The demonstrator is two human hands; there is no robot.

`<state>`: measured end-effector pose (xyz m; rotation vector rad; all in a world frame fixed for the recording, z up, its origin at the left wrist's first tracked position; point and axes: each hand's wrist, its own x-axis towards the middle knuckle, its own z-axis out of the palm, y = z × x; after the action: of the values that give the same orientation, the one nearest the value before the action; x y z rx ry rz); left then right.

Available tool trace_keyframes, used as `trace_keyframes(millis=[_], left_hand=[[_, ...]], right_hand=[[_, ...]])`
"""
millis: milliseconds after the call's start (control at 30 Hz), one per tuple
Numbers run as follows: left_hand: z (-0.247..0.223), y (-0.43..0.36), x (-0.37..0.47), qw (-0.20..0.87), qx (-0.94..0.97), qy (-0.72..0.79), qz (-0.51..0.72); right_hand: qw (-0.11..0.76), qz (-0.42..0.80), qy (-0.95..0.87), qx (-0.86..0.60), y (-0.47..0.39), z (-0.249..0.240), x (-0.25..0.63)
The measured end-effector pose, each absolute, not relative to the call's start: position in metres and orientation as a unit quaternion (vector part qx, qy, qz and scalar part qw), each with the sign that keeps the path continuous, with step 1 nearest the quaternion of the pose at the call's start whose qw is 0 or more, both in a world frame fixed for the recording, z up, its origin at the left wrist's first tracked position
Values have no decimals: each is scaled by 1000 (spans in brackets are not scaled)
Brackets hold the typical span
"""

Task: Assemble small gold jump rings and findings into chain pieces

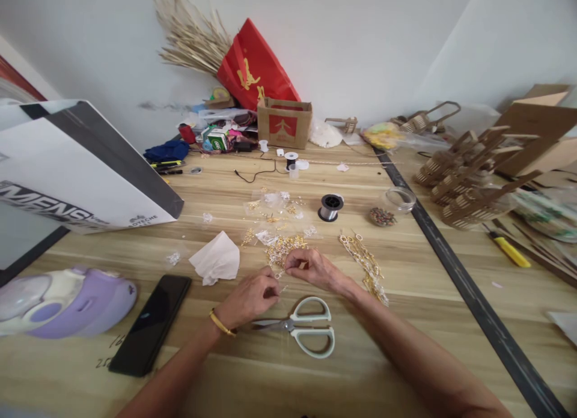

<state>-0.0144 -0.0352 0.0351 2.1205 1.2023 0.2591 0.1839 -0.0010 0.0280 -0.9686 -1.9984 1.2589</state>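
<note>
Just behind the scissors (pixel 288 325), my left hand (pixel 252 293) is closed in a pinch, with a tiny pale piece near its fingertips. Close beside it, at the pile of gold and white beads (pixel 283 248), my right hand (pixel 311 266) is also pinched. Small ring-like pieces (pixel 279 275) show between the two hands; which fingers hold them is too small to tell. The scissors lie with pale green handles toward the right. Finished-looking gold and white bead strands (pixel 365 263) lie right of my right hand. A spool of fine wire (pixel 330 208) stands behind.
A white tissue (pixel 217 259), a black phone (pixel 151 325) and a purple device (pixel 85 304) lie left. At the right are a clear jar (pixel 399 199), woven baskets (pixel 469 196) and a yellow cutter (pixel 512 251). A paper bag (pixel 285 127) stands at the back.
</note>
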Motion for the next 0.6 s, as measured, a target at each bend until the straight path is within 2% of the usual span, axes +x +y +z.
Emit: trace_keyframes(millis=[133, 267, 333, 433, 600], left_hand=[[33, -28, -12, 397, 759, 490, 164], [28, -17, -7, 588, 631, 431, 266], [28, -14, -4, 659, 578, 402, 266], [28, -12, -1, 694, 537, 395, 271], [22, -15, 0, 692, 525, 408, 280]], right_hand=[[295, 474, -747, -361, -3, 32, 182], [300, 479, -739, -367, -5, 36, 181], [303, 475, -735, -378, -5, 37, 182], [306, 462, -733, -394, -3, 35, 183], [299, 468, -737, -385, -1, 34, 185]])
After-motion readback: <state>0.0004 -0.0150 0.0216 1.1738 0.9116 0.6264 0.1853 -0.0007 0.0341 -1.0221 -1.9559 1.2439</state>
